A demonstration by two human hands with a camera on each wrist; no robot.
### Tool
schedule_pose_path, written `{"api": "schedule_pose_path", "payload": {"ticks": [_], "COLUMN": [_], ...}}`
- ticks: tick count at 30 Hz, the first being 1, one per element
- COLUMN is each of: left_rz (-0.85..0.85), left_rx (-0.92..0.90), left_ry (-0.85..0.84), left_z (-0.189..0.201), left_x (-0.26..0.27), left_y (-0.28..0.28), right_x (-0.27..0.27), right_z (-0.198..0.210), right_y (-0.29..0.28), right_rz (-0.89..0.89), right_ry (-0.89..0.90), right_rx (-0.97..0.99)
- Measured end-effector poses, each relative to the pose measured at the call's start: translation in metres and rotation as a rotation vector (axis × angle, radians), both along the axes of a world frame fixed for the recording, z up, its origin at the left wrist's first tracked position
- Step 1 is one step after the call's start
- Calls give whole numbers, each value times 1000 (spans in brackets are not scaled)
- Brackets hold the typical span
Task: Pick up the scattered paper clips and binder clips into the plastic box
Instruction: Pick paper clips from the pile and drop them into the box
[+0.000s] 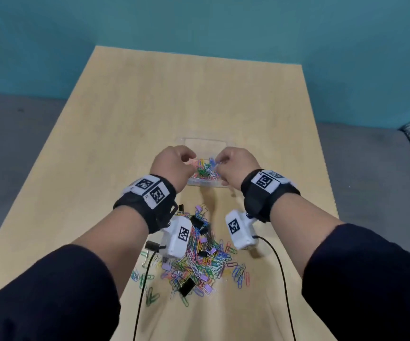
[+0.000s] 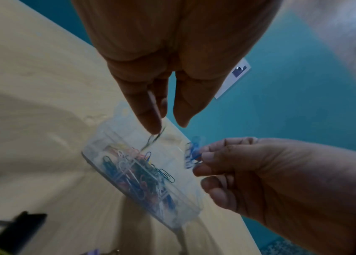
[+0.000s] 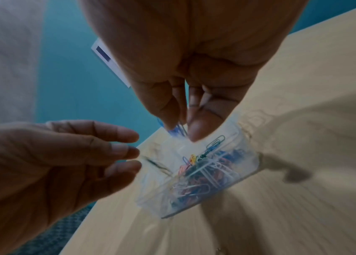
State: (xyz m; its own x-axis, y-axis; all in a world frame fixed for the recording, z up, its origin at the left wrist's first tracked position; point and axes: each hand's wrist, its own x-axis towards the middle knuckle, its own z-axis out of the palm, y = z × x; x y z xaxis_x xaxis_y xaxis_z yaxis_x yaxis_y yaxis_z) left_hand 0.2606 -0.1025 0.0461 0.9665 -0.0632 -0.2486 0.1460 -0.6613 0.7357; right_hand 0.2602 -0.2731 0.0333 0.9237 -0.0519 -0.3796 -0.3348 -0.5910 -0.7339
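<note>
A clear plastic box (image 1: 205,141) sits mid-table with coloured paper clips (image 1: 205,171) in its near end. Both hands hover over it. My left hand (image 1: 191,159) has its fingers loosely apart, and a blurred clip (image 2: 153,140) hangs in the air just under its fingertips (image 2: 150,124), above the box (image 2: 191,209). My right hand (image 1: 218,164) pinches a few blue paper clips (image 3: 177,129) between thumb and fingers over the box (image 3: 154,204). The scattered pile of paper clips and binder clips (image 1: 196,260) lies on the table nearer to me, below the wrists.
Black binder clips (image 1: 187,287) and small purple ones are mixed into the pile. Two black cables (image 1: 138,294) trail from the wrist cameras across the table's front. The wooden table (image 1: 174,94) is bounded by grey seating on both sides and a teal wall behind.
</note>
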Motion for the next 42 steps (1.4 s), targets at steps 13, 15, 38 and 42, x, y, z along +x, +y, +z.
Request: {"api": "schedule_pose_path", "payload": {"ticks": [13, 15, 38, 42], "left_rz": [111, 193, -100, -109], "left_rx": [275, 236, 242, 284], "left_ry": [284, 273, 56, 77], "left_z": [-24, -33, -70, -68], "left_x": [-220, -242, -191, -184], "left_y": [103, 97, 53, 57], "right_x": [-218, -236, -189, -185], "right_z": [-38, -38, -53, -52], "right_y": [-53, -45, 9, 10], "right_rz": [268, 214, 319, 333], "right_ry": [128, 119, -34, -48], "right_rx": [-297, -289, -380, -404]}}
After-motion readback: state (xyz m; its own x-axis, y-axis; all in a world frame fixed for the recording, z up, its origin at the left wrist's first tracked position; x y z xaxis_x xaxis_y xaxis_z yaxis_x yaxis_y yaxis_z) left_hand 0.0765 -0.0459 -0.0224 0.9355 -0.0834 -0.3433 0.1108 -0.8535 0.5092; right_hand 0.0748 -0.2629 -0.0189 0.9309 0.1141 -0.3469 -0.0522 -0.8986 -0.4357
